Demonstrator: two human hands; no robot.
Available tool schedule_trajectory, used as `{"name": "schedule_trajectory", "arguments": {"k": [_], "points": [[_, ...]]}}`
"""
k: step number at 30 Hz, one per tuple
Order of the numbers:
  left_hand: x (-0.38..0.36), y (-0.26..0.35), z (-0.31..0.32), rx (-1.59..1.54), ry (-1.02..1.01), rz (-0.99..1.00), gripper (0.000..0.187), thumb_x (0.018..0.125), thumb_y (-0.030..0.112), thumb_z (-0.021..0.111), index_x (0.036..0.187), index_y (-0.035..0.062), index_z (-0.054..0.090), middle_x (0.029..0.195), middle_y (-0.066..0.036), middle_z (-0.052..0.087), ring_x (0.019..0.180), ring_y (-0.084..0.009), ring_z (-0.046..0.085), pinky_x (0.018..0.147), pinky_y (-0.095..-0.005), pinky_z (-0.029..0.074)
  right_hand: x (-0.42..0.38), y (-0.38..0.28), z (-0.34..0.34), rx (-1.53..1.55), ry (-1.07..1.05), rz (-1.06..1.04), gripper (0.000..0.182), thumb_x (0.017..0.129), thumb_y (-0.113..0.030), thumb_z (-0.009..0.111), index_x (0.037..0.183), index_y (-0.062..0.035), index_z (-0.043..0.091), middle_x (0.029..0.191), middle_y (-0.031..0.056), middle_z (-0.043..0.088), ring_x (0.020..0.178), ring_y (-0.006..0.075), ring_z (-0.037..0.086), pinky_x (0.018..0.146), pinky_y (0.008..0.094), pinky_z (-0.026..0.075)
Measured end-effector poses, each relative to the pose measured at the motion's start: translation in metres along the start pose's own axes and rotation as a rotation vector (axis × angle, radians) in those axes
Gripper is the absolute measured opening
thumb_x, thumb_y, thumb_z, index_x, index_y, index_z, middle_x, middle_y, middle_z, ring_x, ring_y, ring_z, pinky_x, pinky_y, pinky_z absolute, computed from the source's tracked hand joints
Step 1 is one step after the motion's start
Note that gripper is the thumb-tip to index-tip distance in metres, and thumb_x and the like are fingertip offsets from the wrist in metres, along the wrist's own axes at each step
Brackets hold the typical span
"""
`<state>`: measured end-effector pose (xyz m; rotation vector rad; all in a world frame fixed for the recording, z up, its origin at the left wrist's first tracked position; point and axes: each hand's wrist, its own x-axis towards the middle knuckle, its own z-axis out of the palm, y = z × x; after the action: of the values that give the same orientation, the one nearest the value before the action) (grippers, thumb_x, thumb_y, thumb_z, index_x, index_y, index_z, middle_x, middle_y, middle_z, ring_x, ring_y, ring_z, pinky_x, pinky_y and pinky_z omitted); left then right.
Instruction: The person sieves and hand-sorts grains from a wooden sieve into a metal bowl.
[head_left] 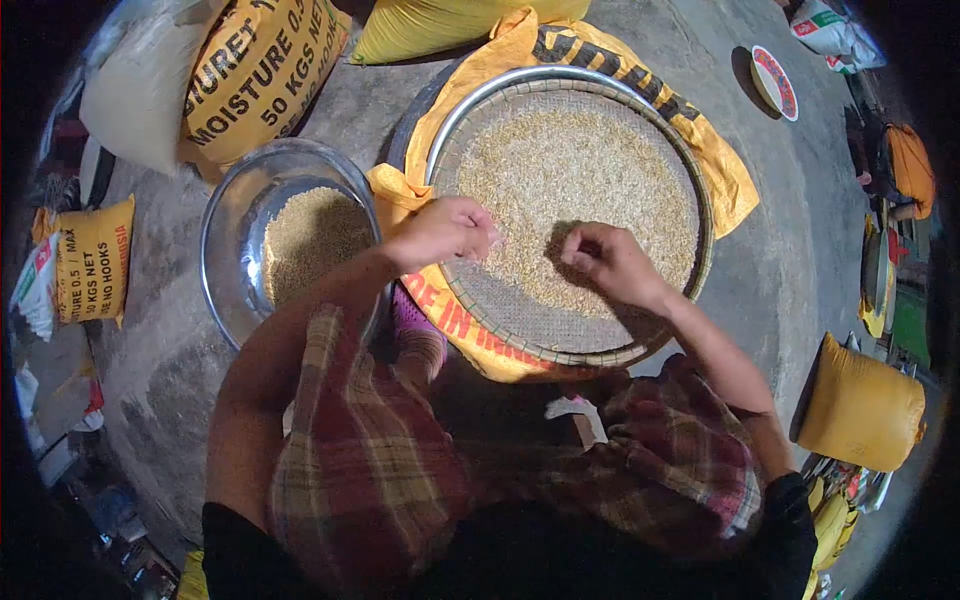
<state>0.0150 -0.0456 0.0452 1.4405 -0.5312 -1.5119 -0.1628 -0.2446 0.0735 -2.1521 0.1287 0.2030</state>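
A round woven winnowing tray [462,295] with a bamboo rim holds a wide layer of pale, husky grain [570,160]. My left hand [445,235] is over the tray's left side, its fingers pinched together; what they hold, if anything, is too small to make out. Above the grain nearer the middle is my right hand [615,265], fingers curled in and thumb close to them, casting a shadow below. Any grain in that pinch is hidden. Left of the tray stands a shiny metal basin [232,215] with a heap of browner grain [315,240] in it.
An orange printed sack [440,100] is spread beneath the tray. Full sacks stand at the upper left [260,80], far left [95,260] and right [862,402]. A small bowl [774,84] rests on the concrete floor [160,380]. My knees, under plaid cloth [370,440], are close in front.
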Motion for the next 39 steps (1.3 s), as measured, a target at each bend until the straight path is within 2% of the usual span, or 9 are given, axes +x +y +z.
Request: {"name": "schedule_trajectory", "arguments": {"k": [3, 5, 10, 14, 22, 27, 32, 35, 39], "points": [[0.002, 0.001, -0.007, -0.1, 0.04, 0.005, 0.011, 0.079, 0.007, 0.059, 0.086, -0.0006, 0.056, 0.077, -0.008, 0.06, 0.071, -0.0147, 0.06, 0.065, -0.0253, 0.048, -0.003, 0.006, -0.012, 0.663, -0.104, 0.401, 0.004, 0.085, -0.002, 0.052, 0.086, 0.0001, 0.049, 0.079, 0.0058, 0.055, 0.07, 0.0111, 0.054, 0.061, 0.0249, 0.047], [0.007, 0.001, -0.01, -0.154, 0.054, 0.003, 0.011, 0.078, 0.007, 0.059, 0.086, -0.0005, 0.056, 0.078, -0.007, 0.06, 0.071, -0.0139, 0.06, 0.065, -0.0256, 0.048, -0.002, 0.005, -0.013, 0.718, -0.071, 0.386, 0.005, 0.084, -0.002, 0.053, 0.087, 0.0002, 0.049, 0.078, 0.0058, 0.055, 0.068, 0.0107, 0.054, 0.061, 0.024, 0.046], [0.022, 0.006, -0.009, 0.846, 0.519, 0.303, 0.02, 0.074, 0.015, 0.064, 0.084, -0.0011, 0.057, 0.077, -0.015, 0.062, 0.07, -0.0266, 0.062, 0.066, -0.0334, 0.048, 0.011, 0.002, -0.01, 0.654, -0.066, 0.405, 0.007, 0.082, -0.001, 0.056, 0.088, -0.0001, 0.054, 0.073, 0.0022, 0.055, 0.065, 0.0091, 0.053, 0.058, 0.0221, 0.045], [0.027, 0.004, -0.011, 0.903, 0.511, 0.244, 0.022, 0.073, 0.018, 0.065, 0.082, -0.0014, 0.058, 0.075, -0.018, 0.061, 0.072, -0.0332, 0.06, 0.067, -0.0369, 0.047, 0.019, 0.006, -0.008, 0.683, -0.057, 0.391, 0.005, 0.083, -0.006, 0.059, 0.085, -0.0033, 0.055, 0.073, -0.0006, 0.055, 0.063, 0.0068, 0.051, 0.057, 0.0215, 0.044], [0.011, 0.0, -0.015, 0.019, 0.099, 0.079, 0.017, 0.075, 0.011, 0.065, 0.086, 0.0012, 0.057, 0.073, -0.005, 0.06, 0.068, -0.0113, 0.058, 0.063, -0.0252, 0.047, 0.024, -0.008, 0.012, 0.139, -0.03, 0.129, 0.018, 0.074, -0.005, 0.065, 0.086, 0.0015, 0.055, 0.074, 0.0086, 0.059, 0.07, 0.016, 0.057, 0.066, 0.0276, 0.046], [0.001, 0.012, -0.01, -0.072, 0.041, 0.015, 0.024, 0.077, 0.011, 0.063, 0.096, 0.0, 0.054, 0.077, -0.006, 0.06, 0.071, -0.0133, 0.057, 0.067, -0.0258, 0.047, 0.044, -0.02, 0.029, -0.145, -0.013, -0.167, 0.018, 0.069, -0.004, 0.061, 0.084, 0.0021, 0.052, 0.083, 0.0173, 0.055, 0.078, 0.0349, 0.056, 0.068, 0.0398, 0.046], [0.003, 0.007, -0.016, -0.267, 0.0, -0.059, 0.021, 0.078, 0.014, 0.062, 0.095, 0.0013, 0.058, 0.076, -0.005, 0.06, 0.072, -0.0128, 0.058, 0.067, -0.0255, 0.047, 0.036, -0.014, 0.034, -0.15, -0.019, -0.092, 0.009, 0.073, -0.003, 0.058, 0.078, 0.001, 0.052, 0.079, 0.0158, 0.054, 0.074, 0.0348, 0.055, 0.067, 0.0394, 0.045], [0.006, -0.01, -0.007, 0.77, 0.323, 0.255, 0.013, 0.076, 0.014, 0.062, 0.079, 0.001, 0.062, 0.075, -0.012, 0.062, 0.073, -0.021, 0.061, 0.068, -0.0324, 0.047, 0.027, -0.015, 0.026, -0.102, 0.061, -0.084, 0.01, 0.073, -0.005, 0.058, 0.076, 0.0027, 0.053, 0.078, 0.0179, 0.056, 0.072, 0.0348, 0.057, 0.066, 0.0382, 0.046], [0.006, -0.006, 0.007, 1.014, 0.317, 0.204, 0.013, 0.07, 0.01, 0.067, 0.075, 0.0008, 0.06, 0.076, -0.013, 0.061, 0.07, -0.0236, 0.06, 0.065, -0.0314, 0.046, 0.014, -0.012, 0.006, 0.384, -0.03, 0.173, 0.002, 0.08, 0.001, 0.052, 0.079, 0.0014, 0.05, 0.076, 0.0141, 0.057, 0.068, 0.0229, 0.058, 0.062, 0.0294, 0.048]]}}
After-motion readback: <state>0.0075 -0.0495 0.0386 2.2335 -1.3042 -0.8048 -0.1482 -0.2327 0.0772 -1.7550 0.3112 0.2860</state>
